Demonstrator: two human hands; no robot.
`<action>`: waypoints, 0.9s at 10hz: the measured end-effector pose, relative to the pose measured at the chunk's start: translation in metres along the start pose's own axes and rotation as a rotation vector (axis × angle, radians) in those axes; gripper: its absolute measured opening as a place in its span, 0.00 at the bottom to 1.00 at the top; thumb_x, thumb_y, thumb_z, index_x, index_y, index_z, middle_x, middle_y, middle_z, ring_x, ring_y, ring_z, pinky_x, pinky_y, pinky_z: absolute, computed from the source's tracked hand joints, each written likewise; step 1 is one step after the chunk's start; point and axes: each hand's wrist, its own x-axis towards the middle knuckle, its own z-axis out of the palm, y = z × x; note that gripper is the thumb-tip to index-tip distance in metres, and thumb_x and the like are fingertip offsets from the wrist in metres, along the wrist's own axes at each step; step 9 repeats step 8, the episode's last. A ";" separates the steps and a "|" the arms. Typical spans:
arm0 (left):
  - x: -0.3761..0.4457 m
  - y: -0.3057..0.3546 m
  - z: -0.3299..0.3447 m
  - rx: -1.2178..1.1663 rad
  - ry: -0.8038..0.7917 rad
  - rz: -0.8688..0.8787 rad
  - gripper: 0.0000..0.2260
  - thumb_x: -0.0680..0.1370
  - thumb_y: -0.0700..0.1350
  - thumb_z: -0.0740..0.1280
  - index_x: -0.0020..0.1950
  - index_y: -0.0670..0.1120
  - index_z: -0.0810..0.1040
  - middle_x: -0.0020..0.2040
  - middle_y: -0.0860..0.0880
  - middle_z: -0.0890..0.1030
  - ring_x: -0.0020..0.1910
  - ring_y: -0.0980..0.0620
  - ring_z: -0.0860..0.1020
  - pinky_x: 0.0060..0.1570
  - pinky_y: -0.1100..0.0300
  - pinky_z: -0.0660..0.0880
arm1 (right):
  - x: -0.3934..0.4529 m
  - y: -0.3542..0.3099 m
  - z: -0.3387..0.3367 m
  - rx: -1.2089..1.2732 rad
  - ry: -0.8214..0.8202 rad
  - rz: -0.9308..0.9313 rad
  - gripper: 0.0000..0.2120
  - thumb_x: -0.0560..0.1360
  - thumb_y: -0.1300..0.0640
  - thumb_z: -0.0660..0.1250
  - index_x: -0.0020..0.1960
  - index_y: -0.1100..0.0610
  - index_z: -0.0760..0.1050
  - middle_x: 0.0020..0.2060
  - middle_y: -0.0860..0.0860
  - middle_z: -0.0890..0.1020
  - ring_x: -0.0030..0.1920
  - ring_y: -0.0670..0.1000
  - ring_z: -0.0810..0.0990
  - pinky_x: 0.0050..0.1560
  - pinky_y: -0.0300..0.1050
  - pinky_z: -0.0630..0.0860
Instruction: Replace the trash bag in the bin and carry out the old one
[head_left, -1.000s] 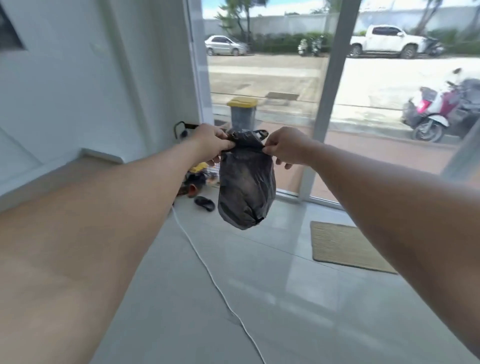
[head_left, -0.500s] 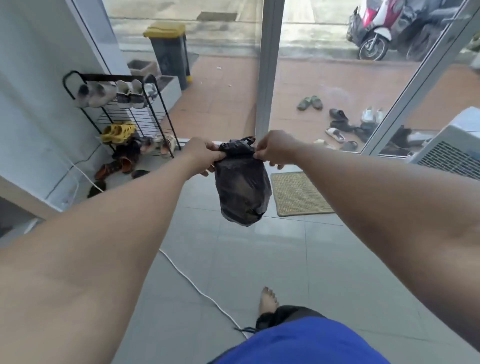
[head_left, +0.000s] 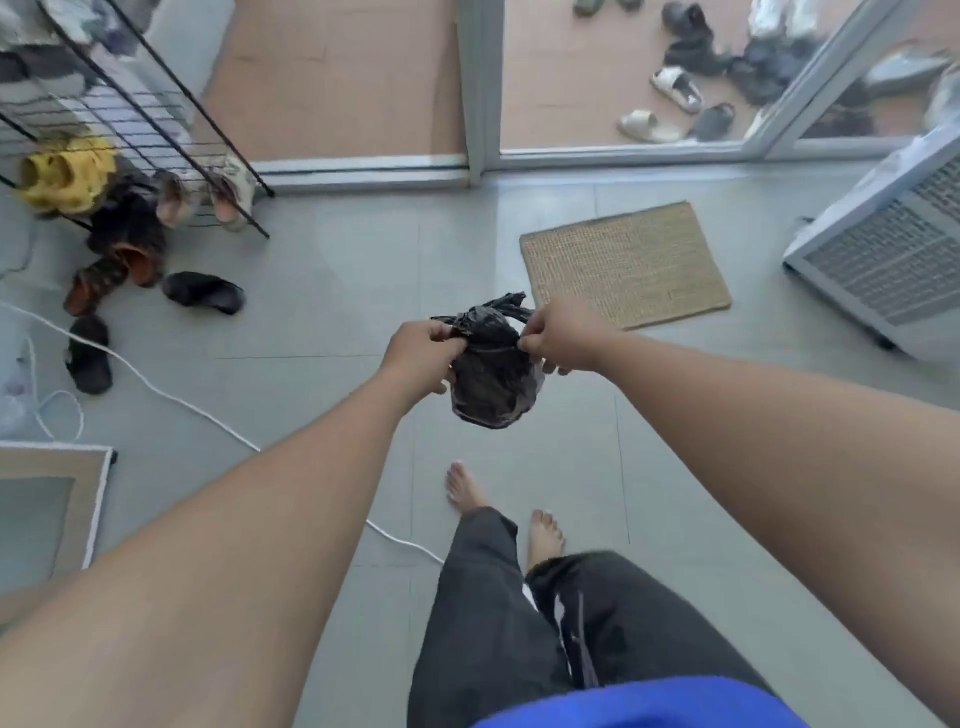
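A pale grey tiled floor (head_left: 322, 322) fills most of the view, running up to a white-framed sliding glass door (head_left: 480, 93) at the top. A white slatted appliance (head_left: 883, 260) stands on the right, and a black wire shoe rack (head_left: 130, 119) loaded with footwear stands on the left. A rectangular woven straw doormat (head_left: 623, 265) lies just inside the door. A thin white cable (head_left: 171, 402) trails across the tiles from the left. The person stands barefoot in dark trousers, both arms stretched forward. Between the hands, held in the air above the tiles, hangs a small, full black plastic trash bag (head_left: 493, 384). The left hand (head_left: 421, 358) is closed, pinching the bag's gathered neck from the left; the right hand (head_left: 563, 338) is closed likewise, fingers pinching the neck from the right. A loose black slipper (head_left: 205, 292) lies near the rack.
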 end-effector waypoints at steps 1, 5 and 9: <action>0.086 -0.027 0.029 0.020 -0.054 -0.043 0.04 0.77 0.41 0.66 0.45 0.47 0.80 0.39 0.45 0.81 0.31 0.49 0.78 0.33 0.58 0.75 | 0.070 0.041 0.025 0.048 0.016 0.107 0.07 0.73 0.55 0.66 0.41 0.53 0.83 0.36 0.56 0.87 0.37 0.57 0.87 0.41 0.54 0.84; 0.297 -0.152 0.156 0.037 -0.109 -0.118 0.04 0.78 0.41 0.66 0.49 0.46 0.81 0.43 0.44 0.82 0.37 0.48 0.80 0.42 0.54 0.81 | 0.261 0.189 0.128 0.243 0.011 0.314 0.11 0.73 0.59 0.62 0.45 0.58 0.84 0.40 0.54 0.85 0.39 0.57 0.82 0.46 0.49 0.83; 0.383 -0.163 0.186 0.094 -0.095 -0.216 0.18 0.79 0.49 0.64 0.68 0.47 0.74 0.60 0.47 0.80 0.60 0.48 0.80 0.64 0.51 0.75 | 0.314 0.226 0.121 0.346 -0.034 0.334 0.19 0.77 0.58 0.61 0.67 0.59 0.74 0.65 0.54 0.78 0.65 0.56 0.76 0.65 0.47 0.71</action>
